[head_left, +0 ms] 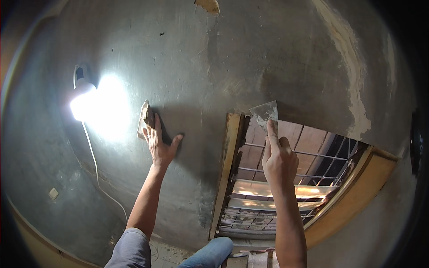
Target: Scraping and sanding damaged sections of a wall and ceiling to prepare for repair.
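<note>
The right hand (280, 163) is gripping a putty knife with a broad, flat, plaster-smeared metal blade (267, 111); its fingers are curling around the handle and its index finger is lying extended toward the blade. The blade is pointing upward, overlapping the top left corner of the window opening in this view; whether it is touching the wall, I cannot tell. The left hand (159, 145) is reaching up before the wall, its thumb standing out wide and its other fingers meeting a pale, flat, irregular-edged piece caked with plaster (144, 119); how firmly it is holding this piece, I cannot tell. Behind both hands a grey, patchy plastered wall (178, 67) is spreading, with a long pale filler streak (353, 76) running down at upper right. Below the blade, a metal-bar grille (308, 154) is crossing the window opening, and a yellowish wooden frame (231, 138) is edging it. Farther left, a glowing white lamp (85, 100) is lighting the wall, its pale cable (91, 154) hanging down.
</note>
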Demonstrator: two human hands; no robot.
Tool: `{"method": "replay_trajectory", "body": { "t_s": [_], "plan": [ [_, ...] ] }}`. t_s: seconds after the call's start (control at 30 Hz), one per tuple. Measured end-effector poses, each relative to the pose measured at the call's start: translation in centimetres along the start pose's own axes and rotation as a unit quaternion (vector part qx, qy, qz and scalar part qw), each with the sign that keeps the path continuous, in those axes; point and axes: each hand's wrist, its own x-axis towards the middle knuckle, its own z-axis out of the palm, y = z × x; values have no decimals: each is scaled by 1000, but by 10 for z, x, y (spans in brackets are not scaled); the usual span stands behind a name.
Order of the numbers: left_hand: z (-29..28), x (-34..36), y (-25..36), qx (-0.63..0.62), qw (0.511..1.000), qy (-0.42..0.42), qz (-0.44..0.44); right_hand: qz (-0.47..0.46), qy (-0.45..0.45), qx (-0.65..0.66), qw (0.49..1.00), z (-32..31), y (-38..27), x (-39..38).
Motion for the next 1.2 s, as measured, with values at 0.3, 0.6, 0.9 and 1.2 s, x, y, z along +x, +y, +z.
{"method": "replay_trajectory", "body": {
  "t_s": [0.3,0.6,0.9,1.2],
  "plan": [
    [13,-2,-3,2,1000,22,3,-29,14,-68,997,-8,-30,72],
    [18,-3,-5,-2,1000,23,3,-48,-7,-54,997,-2,-52,101],
    [9,-5,-10,-15,1000,2,-12,-104,-49,-84,990,-22,-43,90],
    [12,-1,-14,-37,999,4,-2,-86,-31,-69,993,-18,-77,145]
  ]
}}
